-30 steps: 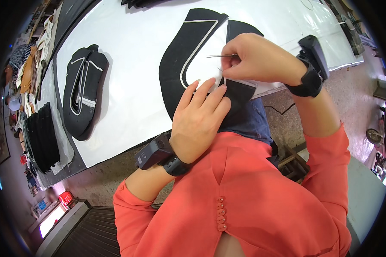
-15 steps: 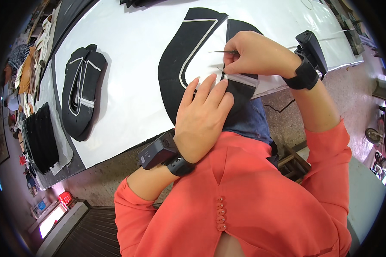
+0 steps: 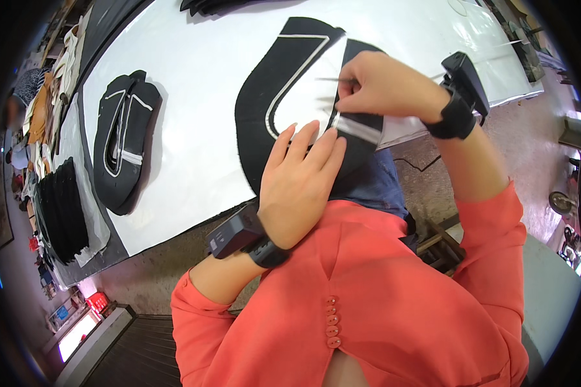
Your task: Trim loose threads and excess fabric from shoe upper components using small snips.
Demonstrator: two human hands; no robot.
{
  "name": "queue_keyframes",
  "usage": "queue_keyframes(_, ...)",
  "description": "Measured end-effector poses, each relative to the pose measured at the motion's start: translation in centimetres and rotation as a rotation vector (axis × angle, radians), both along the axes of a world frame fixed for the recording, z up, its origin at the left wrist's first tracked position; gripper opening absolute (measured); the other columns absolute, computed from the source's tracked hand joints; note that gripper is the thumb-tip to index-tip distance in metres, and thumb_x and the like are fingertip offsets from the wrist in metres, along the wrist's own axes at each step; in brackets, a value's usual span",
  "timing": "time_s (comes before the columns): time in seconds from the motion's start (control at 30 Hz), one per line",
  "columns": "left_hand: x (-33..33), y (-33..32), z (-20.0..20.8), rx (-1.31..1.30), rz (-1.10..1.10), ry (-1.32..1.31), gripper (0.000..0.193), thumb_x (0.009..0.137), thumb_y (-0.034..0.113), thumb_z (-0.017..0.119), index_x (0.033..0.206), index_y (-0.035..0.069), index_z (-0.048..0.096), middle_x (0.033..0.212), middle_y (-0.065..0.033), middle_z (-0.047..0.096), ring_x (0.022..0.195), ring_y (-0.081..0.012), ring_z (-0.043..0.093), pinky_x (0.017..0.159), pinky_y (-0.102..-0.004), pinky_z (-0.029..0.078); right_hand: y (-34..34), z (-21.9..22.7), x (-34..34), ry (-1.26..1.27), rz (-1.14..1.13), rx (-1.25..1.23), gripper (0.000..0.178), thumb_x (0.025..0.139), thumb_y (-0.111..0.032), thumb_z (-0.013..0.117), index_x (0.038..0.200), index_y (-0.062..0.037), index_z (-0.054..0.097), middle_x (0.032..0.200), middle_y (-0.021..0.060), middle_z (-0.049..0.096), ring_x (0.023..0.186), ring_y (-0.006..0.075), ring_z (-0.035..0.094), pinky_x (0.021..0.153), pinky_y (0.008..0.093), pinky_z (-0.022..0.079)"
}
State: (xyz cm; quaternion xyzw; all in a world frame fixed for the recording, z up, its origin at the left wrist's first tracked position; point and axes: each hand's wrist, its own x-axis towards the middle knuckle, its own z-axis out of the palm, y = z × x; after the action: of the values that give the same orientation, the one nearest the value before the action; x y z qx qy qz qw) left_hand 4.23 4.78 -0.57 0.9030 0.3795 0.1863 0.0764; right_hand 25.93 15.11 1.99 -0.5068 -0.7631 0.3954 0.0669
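Observation:
A flat, U-shaped black piece (image 3: 253,119) with white edging, like a shoe upper, lies on the white table in front of me. My left hand (image 3: 301,171) rests on its near part, fingers stretched out and slightly apart. A white strip (image 3: 360,129) crosses the right arm of the piece, beside my left fingertips. Above that strip, my right hand (image 3: 376,82) is closed round a thin, pointed dark tool (image 3: 329,79), which is blurred and points left. Its exact kind is hidden by the fingers.
Left on the white table (image 3: 193,116) lies a stack of similar black pieces (image 3: 124,145). Farther left sits a row of folded black material (image 3: 63,209). More black pieces (image 3: 213,5) lie at the far edge. Below right is a wooden stool (image 3: 440,248).
My left hand has slid slightly down and left, its fingertips drawing back from the right hand. The black piece has shifted a little toward me. The tool has stayed in my right hand.

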Motion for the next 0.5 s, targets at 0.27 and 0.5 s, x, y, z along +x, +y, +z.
queue_keyframes(0.27, -1.1, -1.1, 0.6, 0.005, -0.019, 0.090, 0.019, 0.090, 0.008, 0.063, 0.109, 0.005, 0.066, 0.136, -0.0071, 0.064, 0.131, -0.0313, 0.056, 0.111, -0.0511, 0.042, -2.9, -0.1, -0.6, 0.115, -0.053, 0.000, 0.021, 0.080, -0.017, 0.072, 0.080, 0.0040, 0.069, 0.063, 0.0113, 0.062, 0.060, 0.0189, 0.060, 0.061, 0.0313, 0.050)
queue_keyframes(0.5, -1.2, -1.2, 0.3, 0.011, -0.037, 0.079, 0.022, 0.091, 0.008, 0.063, 0.112, 0.004, 0.067, 0.138, -0.0087, 0.064, 0.131, -0.0312, 0.057, 0.111, -0.0510, 0.042, -1.1, -0.1, 0.1, 0.085, 0.060, 0.159, 0.019, 0.077, -0.016, 0.074, 0.077, 0.0021, 0.070, 0.062, 0.0092, 0.059, 0.059, 0.0175, 0.055, 0.059, 0.0313, 0.046)
